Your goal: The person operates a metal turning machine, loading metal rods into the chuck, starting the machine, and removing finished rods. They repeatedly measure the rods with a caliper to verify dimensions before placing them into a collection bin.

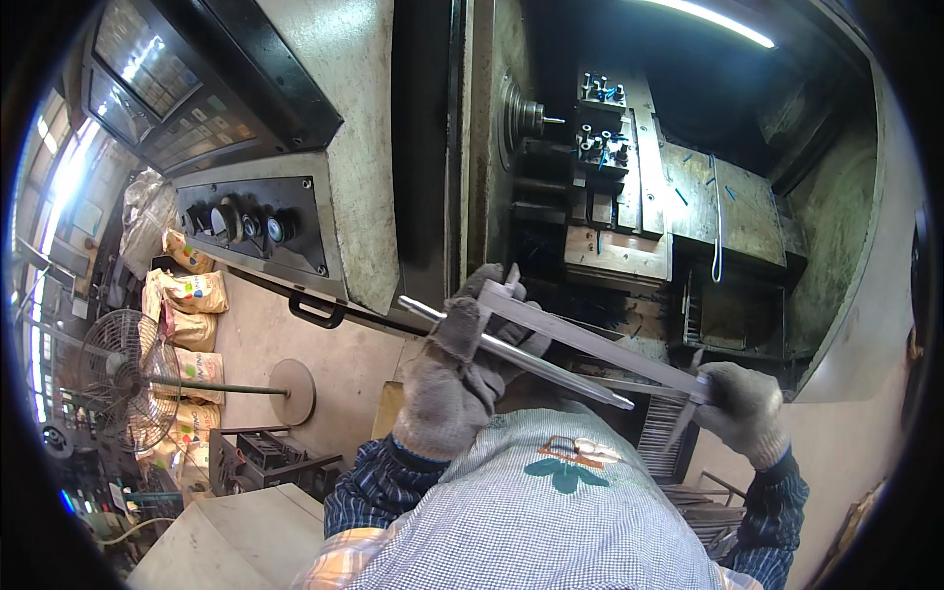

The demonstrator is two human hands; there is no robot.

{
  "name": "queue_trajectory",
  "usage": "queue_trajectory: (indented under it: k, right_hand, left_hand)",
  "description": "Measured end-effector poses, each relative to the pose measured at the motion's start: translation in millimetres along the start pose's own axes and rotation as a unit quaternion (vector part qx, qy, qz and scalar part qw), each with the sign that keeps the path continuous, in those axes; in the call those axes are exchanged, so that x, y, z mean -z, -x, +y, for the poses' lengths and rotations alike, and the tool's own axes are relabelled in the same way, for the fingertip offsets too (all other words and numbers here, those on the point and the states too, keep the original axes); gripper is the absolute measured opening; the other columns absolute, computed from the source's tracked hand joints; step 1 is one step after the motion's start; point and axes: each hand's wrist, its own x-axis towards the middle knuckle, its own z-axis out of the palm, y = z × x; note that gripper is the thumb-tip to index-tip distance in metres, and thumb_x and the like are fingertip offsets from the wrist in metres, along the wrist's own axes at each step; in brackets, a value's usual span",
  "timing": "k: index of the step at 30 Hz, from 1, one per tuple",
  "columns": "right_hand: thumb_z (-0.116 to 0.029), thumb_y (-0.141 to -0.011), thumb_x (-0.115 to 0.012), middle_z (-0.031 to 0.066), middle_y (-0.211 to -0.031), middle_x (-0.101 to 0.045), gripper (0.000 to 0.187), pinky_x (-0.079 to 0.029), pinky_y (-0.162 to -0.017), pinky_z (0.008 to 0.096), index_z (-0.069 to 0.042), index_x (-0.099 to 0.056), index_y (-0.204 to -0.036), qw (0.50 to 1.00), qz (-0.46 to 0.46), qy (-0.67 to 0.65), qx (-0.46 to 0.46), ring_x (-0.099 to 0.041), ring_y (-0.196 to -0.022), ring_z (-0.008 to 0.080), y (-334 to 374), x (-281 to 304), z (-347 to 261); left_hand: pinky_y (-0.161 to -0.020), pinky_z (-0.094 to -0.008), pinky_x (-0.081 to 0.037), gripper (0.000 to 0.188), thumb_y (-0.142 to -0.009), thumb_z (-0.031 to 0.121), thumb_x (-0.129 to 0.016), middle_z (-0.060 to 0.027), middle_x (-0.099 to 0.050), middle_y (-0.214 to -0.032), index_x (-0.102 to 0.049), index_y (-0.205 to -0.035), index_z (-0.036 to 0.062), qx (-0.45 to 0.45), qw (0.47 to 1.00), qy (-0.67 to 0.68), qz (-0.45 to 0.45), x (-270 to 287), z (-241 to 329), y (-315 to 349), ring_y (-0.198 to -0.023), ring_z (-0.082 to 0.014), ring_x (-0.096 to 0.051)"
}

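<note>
My left hand, in a grey glove, is closed around a long metal rod and one end of a large vernier caliper. The rod slants down to the right, its left end poking out past the glove. Roughly alongside it runs the caliper's beam, crossing in front of my body. At the caliper's right end my gloved right hand grips it beside the crosswise jaw piece. Whether the rod touches the jaws I cannot tell. Both hands are in front of the open lathe, above my checked apron.
Inside the lathe are a spindle, tool holders and a metal slide with blue scraps. A control panel and door handle are on the left. Beyond stand a fan, stacked sacks and a grey cabinet.
</note>
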Motion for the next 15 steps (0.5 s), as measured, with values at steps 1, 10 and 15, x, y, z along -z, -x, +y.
queue_trajectory:
  k: [1, 10, 15]
  right_hand:
    - [-0.017, -0.075, -0.087, 0.0118, -0.082, -0.072, 0.038, -0.060, -0.065, 0.0325, -0.005, -0.071, -0.107, 1.000, 0.002, -0.004, 0.002, -0.072, -0.070, 0.0243, -3.5, -4.6, -4.7]
    - [-0.022, -0.079, -0.087, 0.0122, -0.085, -0.073, 0.042, -0.061, -0.066, 0.0329, -0.002, -0.070, -0.111, 0.999, 0.008, -0.048, -0.003, -0.073, -0.073, 0.0234, -18.3, -20.0, -21.3]
    - [-0.025, -0.076, -0.089, 0.0138, -0.092, -0.073, 0.052, -0.061, -0.069, 0.0328, -0.003, -0.068, -0.118, 0.999, -0.007, -0.033, -0.005, -0.073, -0.077, 0.0240, -23.3, -17.0, -29.2]
  left_hand:
    - [-0.107, -0.0530, -0.055, 0.051, -0.100, 0.030, -0.068, -0.0165, -0.057, -0.138, -0.051, -0.142, 0.0062, 0.016, 1.000, 0.008, 0.001, -1.5, -1.8, -0.2, -0.128, -0.0331, -0.058]
    - [-0.100, -0.0518, -0.060, 0.033, -0.099, 0.012, -0.067, -0.0196, -0.067, -0.123, -0.058, -0.129, -0.0008, 0.080, 0.996, 0.019, 0.044, -4.2, -9.1, 9.5, -0.117, -0.0374, -0.067]
    - [-0.104, -0.0556, -0.057, 0.034, -0.099, 0.015, -0.068, -0.0186, -0.066, -0.128, -0.059, -0.128, -0.0001, 0.070, 0.995, 0.063, 0.044, -4.1, -6.6, 11.0, -0.121, -0.0370, -0.064]
